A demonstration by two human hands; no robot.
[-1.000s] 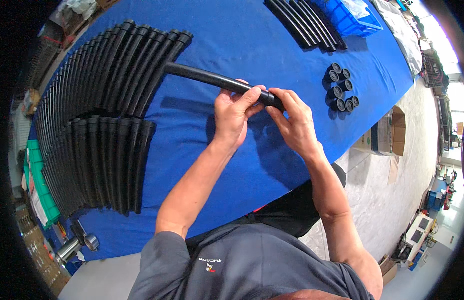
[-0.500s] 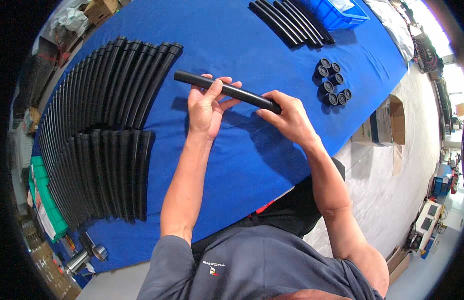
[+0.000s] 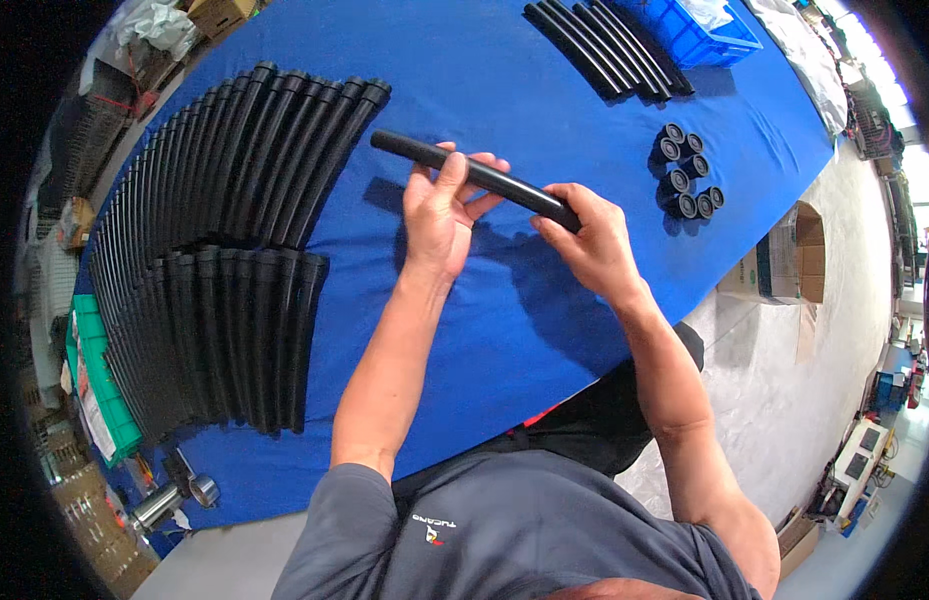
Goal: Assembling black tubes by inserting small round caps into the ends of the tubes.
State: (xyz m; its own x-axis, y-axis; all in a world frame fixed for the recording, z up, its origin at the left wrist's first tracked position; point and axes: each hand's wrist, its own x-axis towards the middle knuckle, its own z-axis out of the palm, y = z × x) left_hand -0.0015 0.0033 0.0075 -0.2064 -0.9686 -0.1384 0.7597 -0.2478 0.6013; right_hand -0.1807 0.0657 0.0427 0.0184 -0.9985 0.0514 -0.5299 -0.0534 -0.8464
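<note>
Left hand (image 3: 439, 225) has a loose grasp on a black tube (image 3: 514, 187), thumb across it, fingers behind; right hand (image 3: 596, 240) grips its right end (that tip is hidden). Tube slants over the table, between the person's two hands, left end higher in view.

Under it all, a blue cloth (image 3: 464, 340) covers the table. At left, an upper row of black tubes (image 3: 284, 150) with collared ends, plus a lower row of similar tubes (image 3: 239, 330) nearer the person. On the floor at right, an open cardboard box (image 3: 784, 255). Blue plastic bin (image 3: 699, 40) at the far edge, a few loose black tubes (image 3: 594, 50) beside it. Smallest: round black end caps (image 3: 679, 180), clustered right of the hands.
</note>
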